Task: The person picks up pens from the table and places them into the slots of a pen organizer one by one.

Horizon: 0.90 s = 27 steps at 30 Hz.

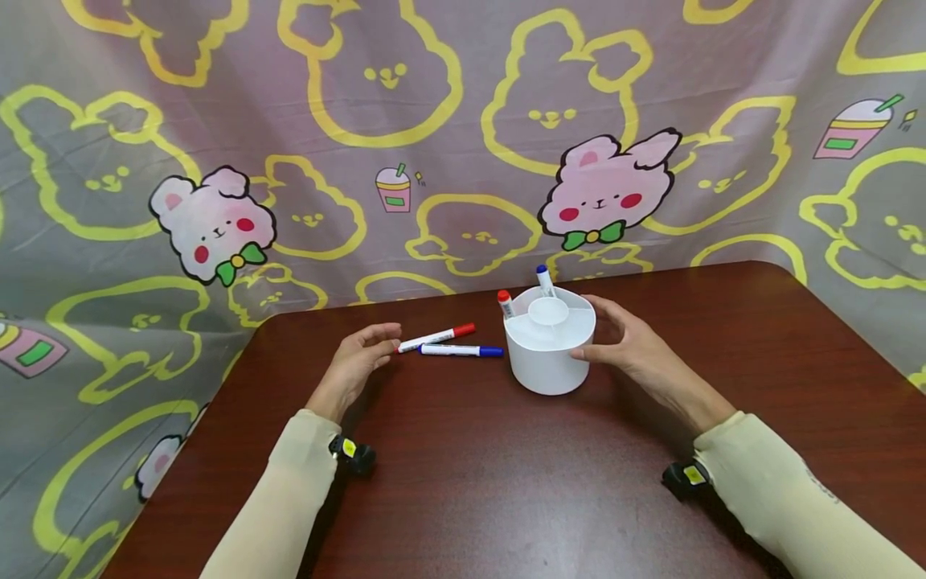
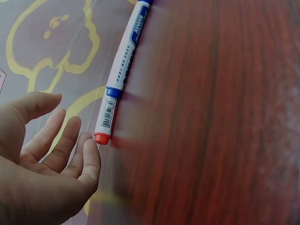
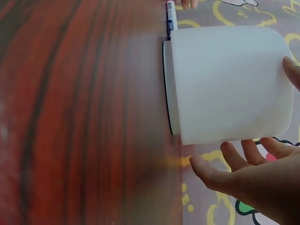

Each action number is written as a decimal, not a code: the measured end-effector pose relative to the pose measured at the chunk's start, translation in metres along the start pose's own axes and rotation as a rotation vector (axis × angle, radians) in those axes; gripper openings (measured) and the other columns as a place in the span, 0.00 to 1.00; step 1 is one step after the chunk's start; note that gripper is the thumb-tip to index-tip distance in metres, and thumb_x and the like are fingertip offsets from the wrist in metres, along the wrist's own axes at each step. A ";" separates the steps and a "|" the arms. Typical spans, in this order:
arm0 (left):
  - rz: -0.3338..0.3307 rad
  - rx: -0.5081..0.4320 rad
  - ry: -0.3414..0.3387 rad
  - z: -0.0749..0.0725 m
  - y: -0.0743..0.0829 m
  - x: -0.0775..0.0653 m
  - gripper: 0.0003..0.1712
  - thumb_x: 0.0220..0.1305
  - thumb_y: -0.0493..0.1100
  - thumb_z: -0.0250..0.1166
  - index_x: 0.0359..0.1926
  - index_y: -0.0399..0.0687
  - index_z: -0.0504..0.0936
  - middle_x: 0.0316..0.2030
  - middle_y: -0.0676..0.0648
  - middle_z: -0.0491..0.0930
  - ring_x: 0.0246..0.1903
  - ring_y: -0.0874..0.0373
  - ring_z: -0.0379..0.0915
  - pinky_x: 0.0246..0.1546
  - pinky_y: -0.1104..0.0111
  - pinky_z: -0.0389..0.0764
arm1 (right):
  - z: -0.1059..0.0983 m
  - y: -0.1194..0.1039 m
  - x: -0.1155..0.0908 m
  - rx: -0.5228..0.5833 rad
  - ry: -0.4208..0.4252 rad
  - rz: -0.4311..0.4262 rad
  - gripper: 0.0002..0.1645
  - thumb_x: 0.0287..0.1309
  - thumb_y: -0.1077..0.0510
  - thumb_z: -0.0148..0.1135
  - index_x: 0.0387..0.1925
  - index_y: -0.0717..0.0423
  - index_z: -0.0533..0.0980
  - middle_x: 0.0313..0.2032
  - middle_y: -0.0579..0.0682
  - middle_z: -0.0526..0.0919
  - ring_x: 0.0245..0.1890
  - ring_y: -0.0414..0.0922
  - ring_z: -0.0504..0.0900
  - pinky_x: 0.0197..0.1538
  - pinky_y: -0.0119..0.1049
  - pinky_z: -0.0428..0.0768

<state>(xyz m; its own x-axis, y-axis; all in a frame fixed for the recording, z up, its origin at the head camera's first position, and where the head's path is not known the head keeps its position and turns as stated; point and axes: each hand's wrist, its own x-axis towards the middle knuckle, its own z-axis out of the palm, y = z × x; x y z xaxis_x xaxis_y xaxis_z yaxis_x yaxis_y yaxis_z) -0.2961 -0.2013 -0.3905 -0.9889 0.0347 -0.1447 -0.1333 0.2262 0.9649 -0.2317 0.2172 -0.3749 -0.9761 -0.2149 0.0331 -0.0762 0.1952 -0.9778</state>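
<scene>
A white round pen holder (image 1: pixel 550 371) with compartments stands upright on the table. My right hand (image 1: pixel 637 342) holds its right side, thumb on the front and fingers around the back. A red-ended marker (image 1: pixel 505 304) stands in a left compartment and a blue-ended marker (image 1: pixel 545 281) in a back one. Left of the holder lie a red-capped marker (image 1: pixel 436 338) and a blue-capped marker (image 1: pixel 460 351), close together. My left hand (image 1: pixel 354 362) is at the red marker's tail end, fingers loosely bent, nothing gripped. In the left wrist view, fingertips (image 2: pixel 91 154) are beside that red end.
The dark brown wooden table (image 1: pixel 492 482) has its back edge just behind the holder. A patterned cloth (image 1: pixel 463 145) with rabbit drawings hangs behind it. Small black cameras (image 1: pixel 354 456) are strapped to both wrists.
</scene>
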 end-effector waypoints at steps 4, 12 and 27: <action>-0.005 0.044 -0.003 0.003 0.001 0.001 0.26 0.75 0.36 0.62 0.71 0.37 0.74 0.70 0.38 0.74 0.57 0.60 0.75 0.70 0.55 0.73 | 0.000 0.000 -0.001 -0.009 0.005 0.005 0.56 0.58 0.56 0.78 0.81 0.54 0.57 0.79 0.56 0.60 0.81 0.57 0.48 0.78 0.71 0.48; 0.001 0.110 0.000 0.008 0.000 0.005 0.25 0.73 0.37 0.64 0.69 0.39 0.77 0.69 0.39 0.76 0.55 0.58 0.75 0.66 0.57 0.74 | 0.000 0.000 -0.001 -0.015 0.009 0.012 0.56 0.58 0.56 0.77 0.81 0.56 0.56 0.78 0.57 0.60 0.79 0.57 0.51 0.78 0.69 0.52; -0.006 0.185 0.033 0.012 -0.005 0.014 0.23 0.71 0.32 0.65 0.66 0.40 0.80 0.65 0.38 0.79 0.53 0.56 0.75 0.48 0.74 0.77 | 0.000 0.000 -0.001 -0.002 0.007 0.010 0.53 0.59 0.56 0.77 0.80 0.54 0.58 0.76 0.57 0.62 0.77 0.58 0.55 0.77 0.68 0.55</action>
<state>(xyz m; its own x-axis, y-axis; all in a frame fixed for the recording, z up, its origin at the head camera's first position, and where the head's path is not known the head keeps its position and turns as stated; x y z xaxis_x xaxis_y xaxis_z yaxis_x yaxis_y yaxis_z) -0.3090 -0.1902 -0.4000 -0.9901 0.0015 -0.1407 -0.1282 0.4017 0.9068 -0.2308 0.2173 -0.3746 -0.9782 -0.2064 0.0248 -0.0668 0.1991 -0.9777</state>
